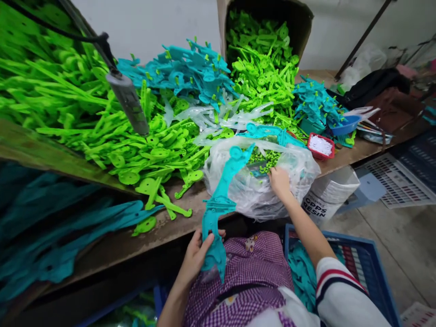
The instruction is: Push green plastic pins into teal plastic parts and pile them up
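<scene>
My left hand (pixel 203 247) grips the lower end of a long curved teal plastic part (pixel 220 195), its thumb lying across the front. The part stands upright above my lap, with a round disc near its top. My right hand (pixel 279 182) is at the near edge of a heap of small green plastic pieces (pixel 269 160), fingers drawn together; what they pinch, if anything, is hidden. Those pieces lie in a container lined with a clear plastic bag (pixel 262 200). Behind them another teal part (pixel 265 131) rests across the bag.
Bright green plastic parts (pixel 160 147) pile up at the left, with more spilling from a cardboard box (pixel 304 27). A grey hanging tool (pixel 127 102) juts down at upper left. A red tray (pixel 320 146) of white bits stands right, and a blue crate (pixel 378 263) sits below.
</scene>
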A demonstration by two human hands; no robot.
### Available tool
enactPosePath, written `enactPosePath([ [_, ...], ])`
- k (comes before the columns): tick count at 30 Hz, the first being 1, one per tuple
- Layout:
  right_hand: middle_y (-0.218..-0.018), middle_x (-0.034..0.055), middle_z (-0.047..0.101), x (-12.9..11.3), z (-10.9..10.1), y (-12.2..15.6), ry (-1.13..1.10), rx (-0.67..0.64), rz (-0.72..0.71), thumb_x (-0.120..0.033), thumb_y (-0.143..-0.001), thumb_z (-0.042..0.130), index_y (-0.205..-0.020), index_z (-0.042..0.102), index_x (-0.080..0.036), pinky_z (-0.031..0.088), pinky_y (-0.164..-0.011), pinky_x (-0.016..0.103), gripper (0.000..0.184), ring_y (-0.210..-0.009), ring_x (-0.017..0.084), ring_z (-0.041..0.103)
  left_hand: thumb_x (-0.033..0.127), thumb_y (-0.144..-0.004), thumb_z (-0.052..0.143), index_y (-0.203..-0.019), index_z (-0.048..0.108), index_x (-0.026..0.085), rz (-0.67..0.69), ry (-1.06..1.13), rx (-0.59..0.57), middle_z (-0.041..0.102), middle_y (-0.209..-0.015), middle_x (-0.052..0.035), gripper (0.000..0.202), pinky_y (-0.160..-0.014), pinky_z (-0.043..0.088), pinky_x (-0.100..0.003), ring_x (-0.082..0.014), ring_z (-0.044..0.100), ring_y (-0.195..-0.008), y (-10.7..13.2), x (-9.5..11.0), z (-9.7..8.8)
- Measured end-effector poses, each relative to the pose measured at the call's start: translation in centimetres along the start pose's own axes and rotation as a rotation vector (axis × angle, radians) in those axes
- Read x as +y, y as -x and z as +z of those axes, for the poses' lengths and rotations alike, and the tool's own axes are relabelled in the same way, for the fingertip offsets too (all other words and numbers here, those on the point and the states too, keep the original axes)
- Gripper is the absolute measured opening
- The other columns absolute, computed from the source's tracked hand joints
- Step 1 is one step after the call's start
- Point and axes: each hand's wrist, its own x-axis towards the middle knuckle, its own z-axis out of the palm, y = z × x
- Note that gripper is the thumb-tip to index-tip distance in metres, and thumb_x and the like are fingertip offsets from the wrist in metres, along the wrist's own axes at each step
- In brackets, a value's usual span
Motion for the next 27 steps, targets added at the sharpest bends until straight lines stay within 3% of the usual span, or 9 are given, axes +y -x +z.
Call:
enactPosePath([
  [3,-0.1,0.0143,0.067,-0.7,-0.2,0.3,-0.04,-0.014,0.026,-0.026,-0.095,0.049,-0.097,0.066,-0.014,0.041,-0.087,0.037,0.021,-0.093,0.024,0.058,0.046,-0.082,0.07,-0.119,0.05,0.022,0.025,0.062,0.022,0.071,-0.114,-0.0119,0.047,-0.074,0.059,-0.039,-0.0275,0.071,-0.094,0.2,0.8,0.0],
  [6,-0.097,0.0106,0.069,-2.5,-2.2,1.5,-0.305,0.031,0.036,-0.035,-0.097,0.047,-0.109,0.064,-0.016,0.046,-0.082,0.035,0.029,-0.088,0.023,0.062,0.047,-0.081,0.071,-0.12,0.049,0.022,-0.046,0.037,0.051,0.072,-0.109,-0.0116,0.052,-0.071,0.059,-0.037,-0.0269,0.072,-0.089,1.3,0.8,-1.3],
  [10,-0.099,0.0074,0.068,-6.0,-3.9,2.6,-0.646,0.017,-0.209,-0.039,-0.099,0.046,-0.115,0.065,-0.021,0.049,-0.081,0.031,0.03,-0.088,0.019,0.063,0.047,-0.082,0.069,-0.119,0.052,0.022,-0.167,-0.039,-0.045,0.072,-0.106,-0.0101,0.048,-0.075,0.058,-0.036,-0.0247,0.071,-0.086,3.9,-0.6,-3.6],
  [13,-0.097,0.0069,0.067,-7.7,-3.0,2.5,-0.693,-0.001,-0.298,-0.035,-0.098,0.048,-0.113,0.066,-0.02,0.049,-0.081,0.031,0.028,-0.085,0.018,0.062,0.051,-0.082,0.069,-0.12,0.052,0.021,-0.233,-0.075,-0.092,0.072,-0.1,-0.0084,0.05,-0.072,0.057,-0.034,-0.0234,0.07,-0.082,5.1,-1.6,-4.6],
  [16,-0.094,0.0065,0.066,-7.3,-1.4,2.6,-0.665,-0.049,-0.315,-0.032,-0.097,0.052,-0.109,0.065,-0.018,0.048,-0.079,0.03,0.023,-0.08,0.017,0.061,0.055,-0.078,0.071,-0.121,0.052,0.021,-0.267,-0.106,-0.07,0.073,-0.093,-0.0068,0.058,-0.071,0.056,-0.033,-0.0235,0.07,-0.079,4.8,-1.7,-5.1],
  [18,-0.096,0.0073,0.066,-6.5,-0.8,2.8,-0.619,-0.109,-0.396,-0.029,-0.098,0.05,-0.108,0.065,-0.018,0.048,-0.083,0.031,0.02,-0.087,0.018,0.061,0.057,-0.076,0.072,-0.123,0.051,0.022,-0.284,-0.146,-0.055,0.073,-0.092,-0.0063,0.062,-0.067,0.055,-0.032,-0.0244,0.07,-0.078,4.3,-1.3,-5.4],
  [22,-0.103,0.0084,0.065,-5.5,-0.9,3.0,-0.524,-0.188,-0.553,-0.024,-0.1,0.048,-0.11,0.064,-0.021,0.046,-0.089,0.032,0.02,-0.099,0.02,0.06,0.057,-0.076,0.072,-0.128,0.048,0.023,-0.3,-0.175,-0.066,0.073,-0.094,-0.0062,0.066,-0.064,0.055,-0.032,-0.0265,0.07,-0.081,3.7,0.0,-5.9],
  [27,-0.102,0.008,0.065,-5.2,-1.0,2.6,-0.522,-0.223,-0.569,-0.021,-0.099,0.048,-0.11,0.063,-0.018,0.047,-0.087,0.029,0.019,-0.096,0.018,0.061,0.054,-0.082,0.067,-0.133,0.041,0.025,-0.32,-0.197,-0.105,0.073,-0.098,-0.0067,0.065,-0.062,0.055,-0.031,-0.0252,0.07,-0.082,4.0,0.2,-6.1],
])
